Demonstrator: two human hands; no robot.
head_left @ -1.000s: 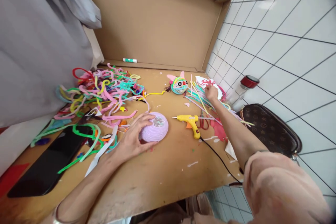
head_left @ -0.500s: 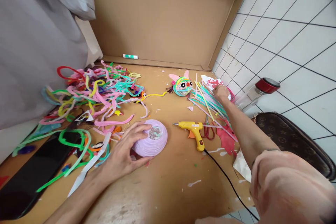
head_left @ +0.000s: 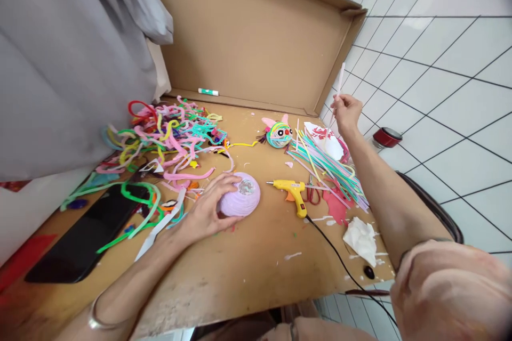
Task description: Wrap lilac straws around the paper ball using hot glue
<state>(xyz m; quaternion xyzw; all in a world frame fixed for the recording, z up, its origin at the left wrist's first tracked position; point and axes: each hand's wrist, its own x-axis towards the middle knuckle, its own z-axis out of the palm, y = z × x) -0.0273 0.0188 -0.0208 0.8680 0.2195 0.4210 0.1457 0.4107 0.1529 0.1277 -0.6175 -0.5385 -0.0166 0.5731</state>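
Observation:
My left hand is wrapped round the near left side of a lilac ball wound in rows of fuzzy strand, with a silvery patch showing at its top. The ball rests on the table. Up at the right, my right hand pinches a pale pink pipe cleaner, which stands nearly upright above and below the fingers. Under that hand lies a bundle of straight pipe cleaners in mint, lilac and yellow. A yellow glue gun lies on its side between the ball and the bundle.
A tangle of bent pipe cleaners and a black phone lie left. Behind are a finished ball with eyes and ears, a glue stick and an upright cardboard panel. Crumpled tissue and a red-lidded bottle are right.
My right hand has risen from the bundle of pipe cleaners, bringing up one pale pink pipe cleaner. My left hand stays on the lilac ball. The view has shifted and tilted.

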